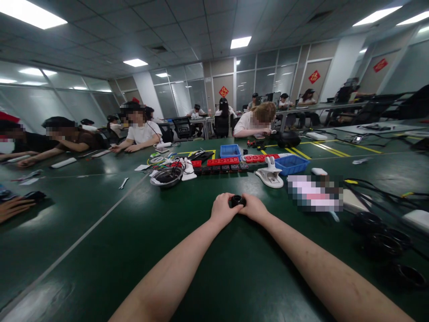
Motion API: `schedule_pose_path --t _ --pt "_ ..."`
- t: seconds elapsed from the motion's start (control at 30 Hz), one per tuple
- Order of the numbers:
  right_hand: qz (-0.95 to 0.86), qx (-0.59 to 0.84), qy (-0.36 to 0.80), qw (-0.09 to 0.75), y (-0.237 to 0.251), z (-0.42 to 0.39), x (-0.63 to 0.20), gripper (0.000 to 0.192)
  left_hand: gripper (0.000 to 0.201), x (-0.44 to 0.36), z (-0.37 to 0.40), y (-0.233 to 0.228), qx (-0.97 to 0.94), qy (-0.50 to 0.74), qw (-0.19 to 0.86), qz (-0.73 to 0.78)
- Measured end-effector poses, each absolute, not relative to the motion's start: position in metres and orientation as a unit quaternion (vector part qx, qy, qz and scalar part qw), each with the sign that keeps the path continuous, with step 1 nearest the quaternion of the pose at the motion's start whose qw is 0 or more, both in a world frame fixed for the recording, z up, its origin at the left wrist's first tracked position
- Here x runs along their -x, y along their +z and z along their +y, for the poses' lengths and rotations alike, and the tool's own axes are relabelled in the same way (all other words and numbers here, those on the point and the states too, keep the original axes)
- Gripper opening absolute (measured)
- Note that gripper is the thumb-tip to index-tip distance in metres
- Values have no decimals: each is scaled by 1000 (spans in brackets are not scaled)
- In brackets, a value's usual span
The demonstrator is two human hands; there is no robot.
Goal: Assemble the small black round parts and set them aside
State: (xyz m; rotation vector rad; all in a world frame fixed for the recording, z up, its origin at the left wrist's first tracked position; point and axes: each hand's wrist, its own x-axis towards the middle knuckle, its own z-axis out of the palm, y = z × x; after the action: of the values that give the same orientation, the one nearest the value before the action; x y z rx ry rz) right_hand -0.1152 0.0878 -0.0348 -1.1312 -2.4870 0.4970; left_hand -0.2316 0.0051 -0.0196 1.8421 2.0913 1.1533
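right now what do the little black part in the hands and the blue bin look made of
Black part: held between left hand and right hand, probably moulded plastic or rubber; dark with a slight sheen. Blue bin: likely plastic, with even bright colour and thin moulded walls.

You are looking at bare green table [100,250] lying open left of your arms; ahead, a white clamp [270,175] and wire-filled bowl [166,176] are blocking, and black rings [385,237] are crowding the right.

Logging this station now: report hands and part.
Left hand and right hand both gripping small black round part. Held just above green table. Nothing between hands.
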Motion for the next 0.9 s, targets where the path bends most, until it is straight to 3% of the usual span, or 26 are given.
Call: schedule_pose_path --t 0.1,0.17,0.27,0.47,0.9 --pt "-879 422 127 181 -32 80 118 26 34 230 6 -23 -596 384 37 704" --pt "-887 397 143 189 -28 80 116 34 35 232 6 -23 -608 385 43 693" --pt "-905 291 250 185 -19 86 108 51 37 240 6 -21 -642 382 76 660" --pt "-851 186 480 103 -11 101 95 43 39 252 5 -13 -689 365 163 605" --pt "-856 199 466 104 -16 104 98 35 41 253 6 -15 -702 367 153 591"
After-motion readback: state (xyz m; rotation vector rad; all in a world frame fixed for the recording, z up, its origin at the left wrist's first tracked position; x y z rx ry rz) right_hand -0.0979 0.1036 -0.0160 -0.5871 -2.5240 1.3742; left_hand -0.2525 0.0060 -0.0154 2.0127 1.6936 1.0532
